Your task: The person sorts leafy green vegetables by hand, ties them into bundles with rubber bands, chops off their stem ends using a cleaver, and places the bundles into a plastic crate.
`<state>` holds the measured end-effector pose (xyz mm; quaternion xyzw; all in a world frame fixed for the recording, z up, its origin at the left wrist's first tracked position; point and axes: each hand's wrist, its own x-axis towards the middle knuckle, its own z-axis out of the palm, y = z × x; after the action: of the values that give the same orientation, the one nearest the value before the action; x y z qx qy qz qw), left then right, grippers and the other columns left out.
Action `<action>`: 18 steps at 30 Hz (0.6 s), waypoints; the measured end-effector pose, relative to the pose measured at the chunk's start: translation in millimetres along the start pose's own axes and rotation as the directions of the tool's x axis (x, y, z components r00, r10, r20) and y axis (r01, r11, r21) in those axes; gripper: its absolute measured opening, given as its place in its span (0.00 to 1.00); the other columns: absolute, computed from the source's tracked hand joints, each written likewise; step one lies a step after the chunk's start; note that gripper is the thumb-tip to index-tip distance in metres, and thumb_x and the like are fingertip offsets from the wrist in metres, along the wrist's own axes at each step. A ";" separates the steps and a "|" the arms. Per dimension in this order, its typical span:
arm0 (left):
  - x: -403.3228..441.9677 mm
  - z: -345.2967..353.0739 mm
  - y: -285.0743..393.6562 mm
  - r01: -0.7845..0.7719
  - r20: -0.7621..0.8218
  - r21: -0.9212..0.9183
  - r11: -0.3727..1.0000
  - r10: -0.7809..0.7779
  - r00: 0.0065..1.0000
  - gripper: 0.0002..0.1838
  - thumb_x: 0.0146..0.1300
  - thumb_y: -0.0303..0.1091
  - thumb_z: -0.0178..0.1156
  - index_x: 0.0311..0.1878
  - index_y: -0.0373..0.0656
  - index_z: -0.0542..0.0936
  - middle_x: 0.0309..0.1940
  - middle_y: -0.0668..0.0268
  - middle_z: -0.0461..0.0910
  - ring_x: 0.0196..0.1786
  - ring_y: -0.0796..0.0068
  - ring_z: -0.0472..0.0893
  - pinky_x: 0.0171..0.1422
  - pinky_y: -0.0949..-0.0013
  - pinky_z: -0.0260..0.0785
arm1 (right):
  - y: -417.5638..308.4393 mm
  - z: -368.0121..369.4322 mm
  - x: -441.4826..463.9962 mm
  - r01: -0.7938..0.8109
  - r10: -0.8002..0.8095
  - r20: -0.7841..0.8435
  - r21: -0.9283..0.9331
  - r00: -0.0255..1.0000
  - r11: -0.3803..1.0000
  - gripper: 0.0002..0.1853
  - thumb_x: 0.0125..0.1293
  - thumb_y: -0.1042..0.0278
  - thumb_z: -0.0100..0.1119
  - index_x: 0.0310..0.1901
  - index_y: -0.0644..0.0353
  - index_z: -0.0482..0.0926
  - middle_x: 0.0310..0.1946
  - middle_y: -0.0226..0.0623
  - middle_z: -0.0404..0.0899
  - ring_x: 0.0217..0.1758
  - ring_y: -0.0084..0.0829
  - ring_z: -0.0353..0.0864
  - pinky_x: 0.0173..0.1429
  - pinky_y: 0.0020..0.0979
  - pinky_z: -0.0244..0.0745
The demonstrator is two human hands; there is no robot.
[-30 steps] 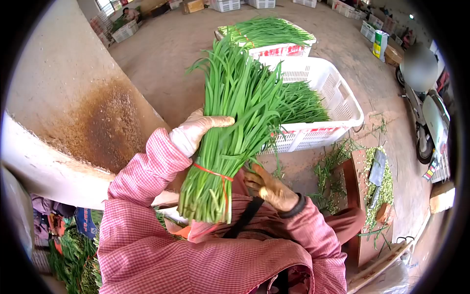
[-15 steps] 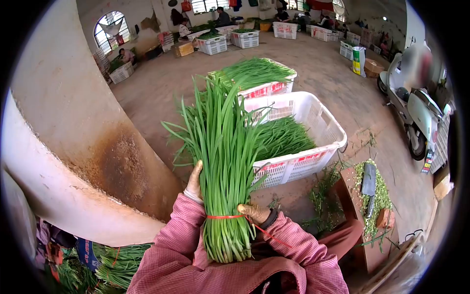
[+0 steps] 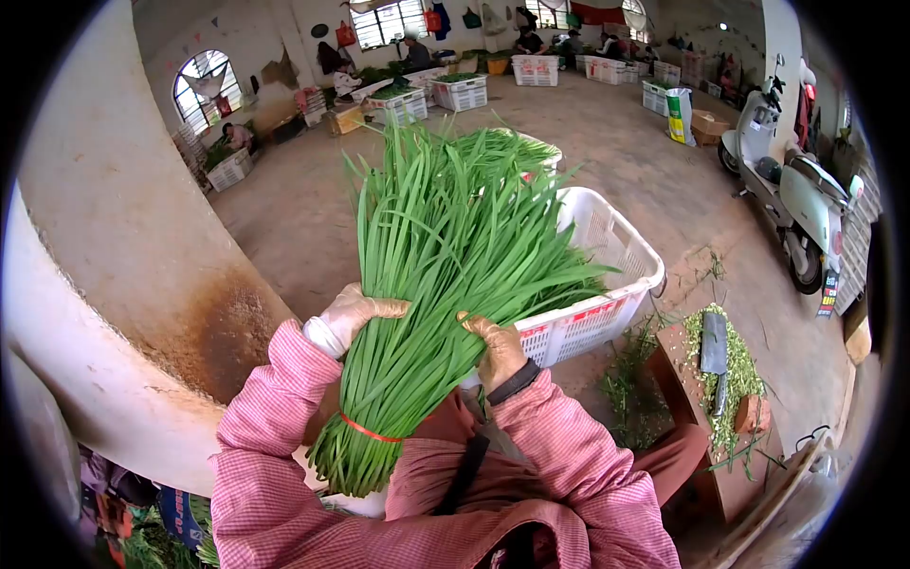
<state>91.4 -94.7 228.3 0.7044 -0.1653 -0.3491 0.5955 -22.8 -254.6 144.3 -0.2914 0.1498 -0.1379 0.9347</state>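
Observation:
A large bundle of green Chinese chives (image 3: 445, 256) slants across the space in front of me, its leaves fanned toward the upper right. A red tie (image 3: 370, 430) circles it near the cut ends, which point to the lower left. My left hand (image 3: 355, 315), gloved, is closed around the left side with its thumb across the front. Also gloved, my right hand (image 3: 498, 353) grips the right side, thumb on the leaves. Behind the leaves stands a white plastic crate (image 3: 607, 313), partly hidden, and a second crate (image 3: 550, 156) of chives is farther back.
A cleaver (image 3: 714, 346) lies among chopped trimmings on a wooden board (image 3: 687, 398) at right, beside a brick piece (image 3: 753, 414). A thick pillar (image 3: 142, 237) rises at left. A scooter (image 3: 787, 190) stands at right. People and more crates (image 3: 460, 92) are in the background.
The bundle has tipped from upright to slanting, its tied end moving to the lower left. Both hands have shifted from near the tie up onto the leaves.

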 end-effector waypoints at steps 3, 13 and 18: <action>-12.6 -2.9 -36.4 0.034 0.011 -0.031 0.999 -0.033 0.999 0.24 0.45 0.24 0.67 0.49 0.34 0.74 0.38 0.59 0.80 0.39 0.69 0.80 0.48 0.68 0.72 | 53.2 -49.7 -14.2 -0.088 0.087 0.019 0.152 0.996 0.984 0.10 0.45 0.83 0.63 0.33 0.69 0.78 0.36 0.38 0.78 0.42 0.33 0.76 0.49 0.33 0.71; -50.4 24.1 -180.0 0.064 -0.101 -0.283 0.957 -0.096 0.990 0.26 0.38 0.19 0.70 0.46 0.34 0.75 0.37 0.60 0.80 0.38 0.71 0.80 0.42 0.69 0.76 | 99.3 -262.1 -10.2 -0.328 0.389 -0.384 0.216 0.837 0.920 0.17 0.57 0.80 0.54 0.49 0.60 0.70 0.41 0.39 0.76 0.44 0.33 0.75 0.48 0.28 0.73; -43.7 40.5 -163.4 -0.002 -0.104 -0.130 0.991 -0.012 0.995 0.21 0.40 0.16 0.67 0.43 0.35 0.77 0.36 0.62 0.80 0.39 0.75 0.79 0.46 0.71 0.74 | -28.8 -263.2 16.2 0.376 -0.620 -0.385 -0.542 0.684 0.752 0.23 0.59 0.81 0.53 0.57 0.58 0.64 0.48 0.39 0.71 0.46 0.30 0.74 0.51 0.26 0.72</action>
<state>3.0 -57.0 83.4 0.6818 -0.1091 -0.3233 0.6471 -107.7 -415.6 -48.8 -0.4638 0.3464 -0.4342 0.6902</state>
